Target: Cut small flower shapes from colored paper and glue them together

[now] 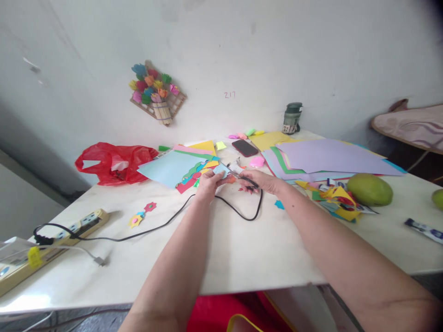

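My left hand is closed on a small piece of light blue paper above the middle of the table. Close beside it on the right, my right hand grips a pair of scissors, whose blades point up and left against the paper. Cut paper shapes in red, green, blue and yellow lie just behind my left hand. A black cable runs across the table below both hands. Small red and yellow paper flowers rest at the left.
A power strip and red plastic bag are on the left. Behind the hands lies a phone. Purple sheets, paper scraps and a green fruit are at right; a bottle stands near the wall.
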Demonstrator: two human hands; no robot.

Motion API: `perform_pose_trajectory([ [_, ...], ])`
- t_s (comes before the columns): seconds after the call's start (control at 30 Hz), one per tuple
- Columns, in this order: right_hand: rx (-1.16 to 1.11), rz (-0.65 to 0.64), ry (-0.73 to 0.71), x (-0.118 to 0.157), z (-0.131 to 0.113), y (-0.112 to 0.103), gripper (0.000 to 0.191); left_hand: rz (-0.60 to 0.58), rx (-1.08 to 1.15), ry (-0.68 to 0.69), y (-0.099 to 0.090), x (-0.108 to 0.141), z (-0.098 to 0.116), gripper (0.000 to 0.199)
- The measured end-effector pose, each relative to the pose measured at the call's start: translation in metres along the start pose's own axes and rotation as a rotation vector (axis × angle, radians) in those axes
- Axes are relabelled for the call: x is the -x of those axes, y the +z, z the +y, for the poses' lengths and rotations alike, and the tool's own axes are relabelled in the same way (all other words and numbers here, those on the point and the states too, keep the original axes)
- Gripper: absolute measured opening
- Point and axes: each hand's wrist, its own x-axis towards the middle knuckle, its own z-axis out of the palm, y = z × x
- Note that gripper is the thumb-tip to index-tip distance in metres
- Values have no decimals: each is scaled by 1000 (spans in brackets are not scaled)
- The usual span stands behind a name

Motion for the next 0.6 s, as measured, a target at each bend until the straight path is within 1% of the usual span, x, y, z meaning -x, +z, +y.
perform_pose_trajectory([
  [0.6,-20,0,-3,1,-2,0,22,-35,-2,5,0,1,2,30],
])
